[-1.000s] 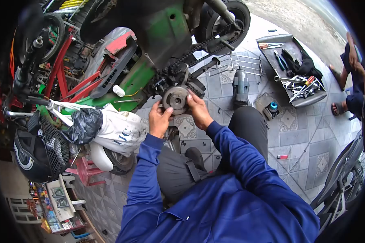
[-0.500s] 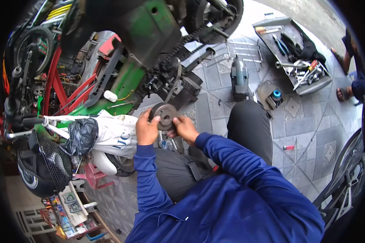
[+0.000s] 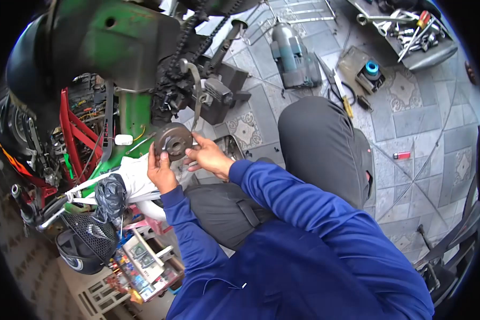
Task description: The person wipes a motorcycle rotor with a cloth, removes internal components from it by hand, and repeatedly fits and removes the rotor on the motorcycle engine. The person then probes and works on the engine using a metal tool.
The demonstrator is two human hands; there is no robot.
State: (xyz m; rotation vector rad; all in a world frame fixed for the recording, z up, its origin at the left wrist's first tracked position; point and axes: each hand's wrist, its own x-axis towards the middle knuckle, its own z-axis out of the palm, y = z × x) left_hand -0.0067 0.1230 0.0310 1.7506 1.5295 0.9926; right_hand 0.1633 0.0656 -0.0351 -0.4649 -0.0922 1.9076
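Note:
Both hands hold a round, dark metal flywheel (image 3: 170, 140) with a hole at its hub, its face turned up toward me. My left hand (image 3: 161, 173) grips its lower left edge, thumb on the face. My right hand (image 3: 210, 156) closes on the lower right side, its thumb near the hub. Just beyond the flywheel is the motorcycle's dark engine area (image 3: 213, 95), with a chain (image 3: 205, 40) above it. The green frame (image 3: 136, 109) runs along the left. Under my left wrist lies a white bag (image 3: 136, 173).
A power tool (image 3: 293, 58) stands on the tiles, with scissors (image 3: 333, 85) beside it. A metal tray (image 3: 352, 64) carries a blue ring. At upper right is a toolbox (image 3: 429, 58) with wrenches. A red lighter (image 3: 401, 156) lies right. A black helmet (image 3: 74, 253) sits lower left.
My view has shifted, and the hands now appear further left. The flywheel is still held, with its face tilted differently. My right hand looks more spread along the flywheel's side.

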